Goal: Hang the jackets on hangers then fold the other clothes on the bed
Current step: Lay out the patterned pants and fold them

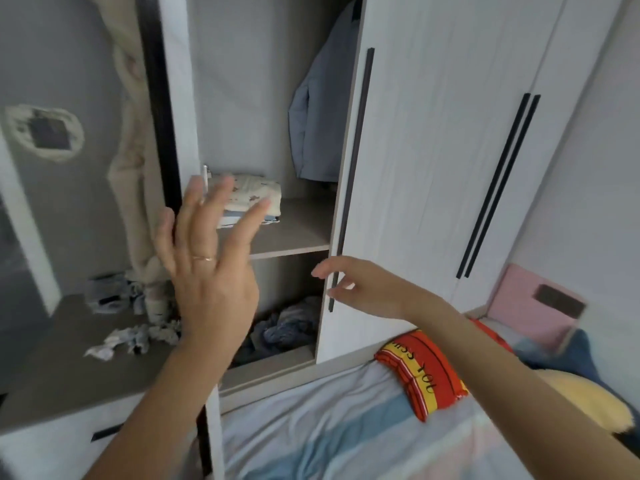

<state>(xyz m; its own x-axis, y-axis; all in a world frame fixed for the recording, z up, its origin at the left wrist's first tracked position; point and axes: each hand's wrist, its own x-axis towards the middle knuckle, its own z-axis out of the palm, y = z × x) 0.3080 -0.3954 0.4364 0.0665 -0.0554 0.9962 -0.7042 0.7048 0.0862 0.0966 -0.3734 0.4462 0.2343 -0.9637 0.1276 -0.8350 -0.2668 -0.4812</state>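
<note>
Left hand (211, 271): hovering released, five fingers spreading wide, gripping nothing, wearing one thin gold ring (204, 258).
Right hand (360, 289): reaching across the low end of one long black bar handle (355, 174), fingers loosely curving; grasping or only touching, cannot tell through blur.
Shelf: one small stack of folded pale clothes (249, 199) lying on the grey-brown wardrobe shelf (298, 233), just behind the left fingertips.
Jacket: one blue-grey padded jacket (318, 116) hanging inside the white wooden wardrobe (433, 133), partly hiding behind the door.
Below: one heap of crumpled dark blue clothes (287, 327) lying under the shelf.
Farther right: two more black handles (498, 185) standing side by side.
Bed: one pastel striped bed sheet (329, 427) carrying one red and yellow pillow (422, 372).
</note>
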